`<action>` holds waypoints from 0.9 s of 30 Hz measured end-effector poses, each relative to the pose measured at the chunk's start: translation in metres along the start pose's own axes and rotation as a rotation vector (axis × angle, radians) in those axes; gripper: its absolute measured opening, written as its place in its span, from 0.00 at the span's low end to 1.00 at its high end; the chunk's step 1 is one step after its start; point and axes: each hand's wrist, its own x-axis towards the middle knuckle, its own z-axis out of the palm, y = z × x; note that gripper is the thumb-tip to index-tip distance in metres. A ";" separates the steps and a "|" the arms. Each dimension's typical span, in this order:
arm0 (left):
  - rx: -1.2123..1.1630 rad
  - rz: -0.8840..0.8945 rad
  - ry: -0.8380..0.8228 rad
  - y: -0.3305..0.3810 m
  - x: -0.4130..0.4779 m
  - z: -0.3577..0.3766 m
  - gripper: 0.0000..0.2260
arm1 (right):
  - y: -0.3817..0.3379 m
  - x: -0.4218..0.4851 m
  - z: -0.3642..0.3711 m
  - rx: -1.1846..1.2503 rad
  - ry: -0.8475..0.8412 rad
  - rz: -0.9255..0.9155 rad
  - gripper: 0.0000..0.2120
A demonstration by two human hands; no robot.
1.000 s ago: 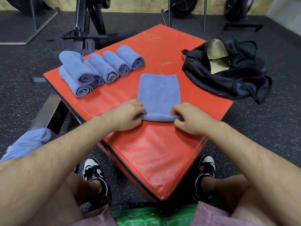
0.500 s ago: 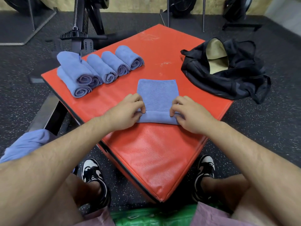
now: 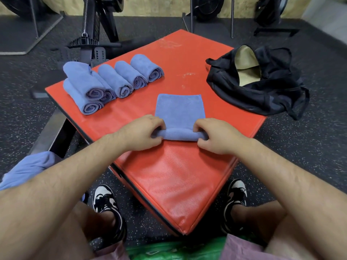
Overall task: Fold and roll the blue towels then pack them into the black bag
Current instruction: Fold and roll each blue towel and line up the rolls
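Now left hand (image 3: 139, 133), right hand (image 3: 217, 136) both gripping half-rolled towel (image 3: 179, 117) ends.

Partly rolled blue towel (image 3: 179, 109) at centre, 6 rolled towels (image 3: 114, 81) far left, open black bag (image 3: 262, 98) right.

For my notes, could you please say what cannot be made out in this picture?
Head view:
- Black bag interior: its folds hide most of it.
- Rolled towels: the stack hides the exact count.
- Blue cloth, lower left: cut off by the edge and left forearm.
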 end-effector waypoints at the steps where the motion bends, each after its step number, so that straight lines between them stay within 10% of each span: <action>1: -0.057 -0.051 -0.039 0.001 0.000 -0.002 0.08 | 0.000 -0.001 -0.004 0.076 -0.037 0.038 0.10; 14: 0.054 0.108 0.161 -0.001 0.010 0.001 0.08 | -0.001 0.002 0.000 -0.081 0.137 -0.054 0.12; 27: -0.006 -0.072 -0.086 -0.010 0.021 -0.008 0.15 | -0.003 0.009 0.000 -0.186 0.011 0.043 0.15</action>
